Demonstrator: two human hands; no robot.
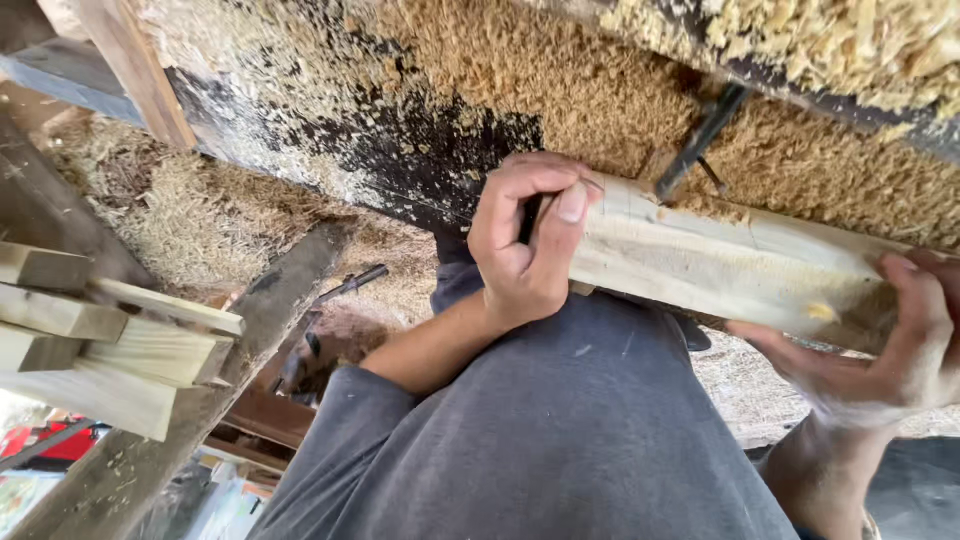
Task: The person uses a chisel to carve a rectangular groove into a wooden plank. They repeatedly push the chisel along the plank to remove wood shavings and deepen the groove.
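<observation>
A pale wooden plank (720, 265) lies across a sawdust-covered bench top (600, 90), slanting down to the right. My left hand (525, 245) grips the plank's left end, with the thumb pressed on the wood and something small and dark pinched under the fingers. My right hand (890, 350) clasps the plank's right part, thumb on top and fingers spread beneath it. My grey shirt (560, 440) fills the lower middle of the view.
A dark metal rod (700, 140) sticks out of the sawdust just above the plank. Several pale wooden pieces (100, 340) are stacked at the left on a slanted beam (250, 330). A dark metal tool (352, 284) lies near the bench edge.
</observation>
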